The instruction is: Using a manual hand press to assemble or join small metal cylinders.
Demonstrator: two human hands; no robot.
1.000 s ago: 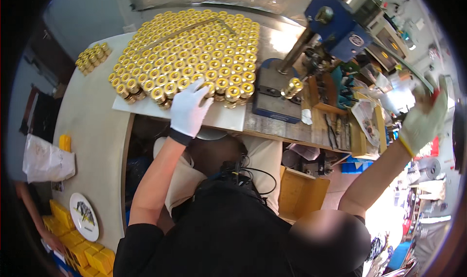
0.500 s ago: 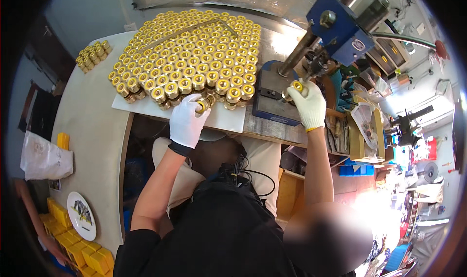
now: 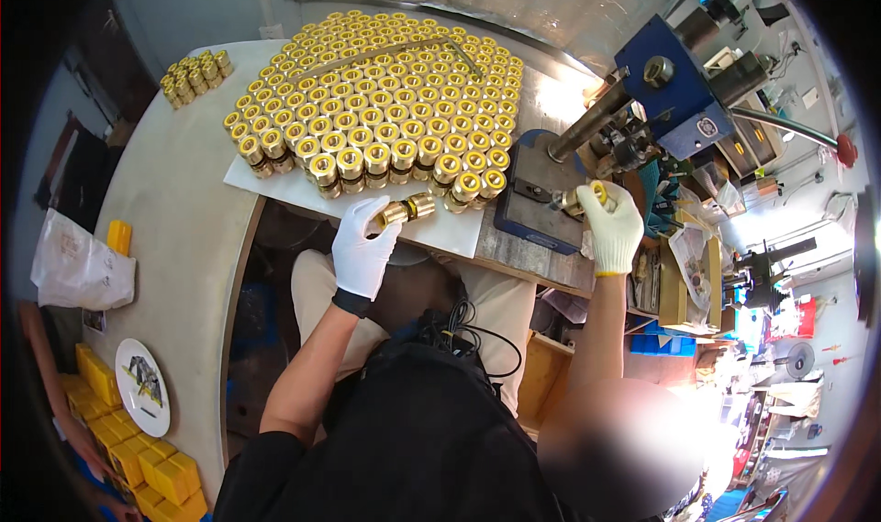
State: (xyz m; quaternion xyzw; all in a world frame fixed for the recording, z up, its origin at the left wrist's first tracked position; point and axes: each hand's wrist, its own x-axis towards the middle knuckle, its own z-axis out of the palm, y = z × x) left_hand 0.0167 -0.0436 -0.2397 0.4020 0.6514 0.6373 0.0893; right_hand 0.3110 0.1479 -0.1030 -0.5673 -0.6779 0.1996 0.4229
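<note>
My left hand [image 3: 361, 251], in a white glove, is closed on a brass fitting [image 3: 420, 206]. That fitting is tipped on its side, just off the front edge of a large block of upright brass fittings [image 3: 385, 109]. My right hand [image 3: 613, 228], gloved in off-white knit with a yellow cuff edge, grips another brass fitting [image 3: 571, 202] with a yellow ring at one end. It is above the right side of the blue base [image 3: 537, 238] of a bench press [image 3: 665, 86]. The fingertips of the right hand are partly hidden behind the fitting.
A metal strip frame [image 3: 367, 56] lies across the block, which rests on a white board [image 3: 440, 233]. Fewer fittings [image 3: 195, 74] stand at far left. A plate [image 3: 142, 387], yellow boxes [image 3: 128, 444] and another person's arm [image 3: 69, 412] are at lower left. The press lever [image 3: 798, 127] extends right.
The view has shifted, moving the bench and press rightward in the picture. My left hand has drawn its fitting away from the block and turned it sideways. My right hand still holds its fitting.
</note>
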